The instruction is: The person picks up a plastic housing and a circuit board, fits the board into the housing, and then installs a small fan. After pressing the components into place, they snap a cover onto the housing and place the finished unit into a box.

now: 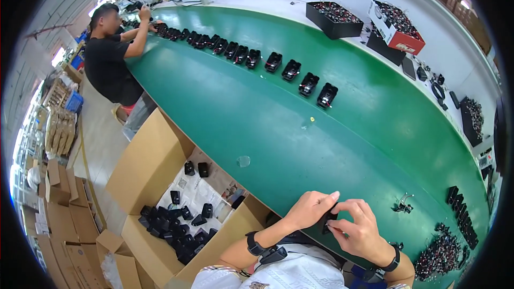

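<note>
At the near edge of the green table (278,128), my left hand (310,210) is closed on a small black plastic part (325,225), thumb stretched along its top. The fingers of my right hand (357,227) pinch the same part from the other side. My hands hide most of it, so its exact kind does not show. To the right of my right hand lies a small wired component (402,203), and beyond it a pile of small wired parts (440,251).
An open cardboard box (147,166) with several black housings stands left of me. A row of black units (290,69) runs along the table toward a co-worker (115,59) at far left. Bins of wired parts (334,18) line the back ledge; black blocks (461,217) stand at right.
</note>
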The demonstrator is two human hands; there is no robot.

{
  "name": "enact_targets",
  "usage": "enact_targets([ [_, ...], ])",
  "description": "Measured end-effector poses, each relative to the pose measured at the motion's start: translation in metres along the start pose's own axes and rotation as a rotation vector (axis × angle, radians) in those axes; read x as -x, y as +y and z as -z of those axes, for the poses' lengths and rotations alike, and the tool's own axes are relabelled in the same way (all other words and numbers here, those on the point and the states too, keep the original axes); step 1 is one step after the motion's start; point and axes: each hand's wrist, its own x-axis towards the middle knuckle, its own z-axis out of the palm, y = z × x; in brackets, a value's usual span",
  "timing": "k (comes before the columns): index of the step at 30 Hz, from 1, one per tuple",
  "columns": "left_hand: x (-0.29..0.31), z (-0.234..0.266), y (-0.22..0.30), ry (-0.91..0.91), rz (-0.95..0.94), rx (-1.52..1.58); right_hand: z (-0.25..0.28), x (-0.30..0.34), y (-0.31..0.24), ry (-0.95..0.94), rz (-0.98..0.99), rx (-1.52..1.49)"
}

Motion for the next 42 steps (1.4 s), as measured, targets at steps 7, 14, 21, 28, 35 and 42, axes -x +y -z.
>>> enact_targets([
  [7, -0.003, -0.005, 0.015, -0.007, 0.031, -0.099, -0.009, 0.011, -0.004, 0.06, -0.017, 0.09],
  [14, -0.014, -0.004, 0.005, -0.111, -0.009, 0.025, 0.003, 0.006, 0.002, 0.008, -0.223, -0.136],
  [21, -0.022, 0.01, -0.001, -0.129, 0.151, 0.171, -0.003, -0.013, 0.005, 0.004, -0.082, 0.063],
  [28, -0.012, -0.008, 0.01, -0.137, 0.293, 0.509, -0.016, 0.014, 0.015, 0.122, -0.213, -0.358],
  [35, -0.004, -0.001, -0.009, -0.253, 0.183, 0.409, -0.021, 0.022, 0.002, 0.188, -0.265, -0.244],
  [42, -0.012, 0.015, -0.009, -0.248, 0.178, 0.532, -0.014, 0.02, 0.003, 0.144, -0.19, -0.256],
])
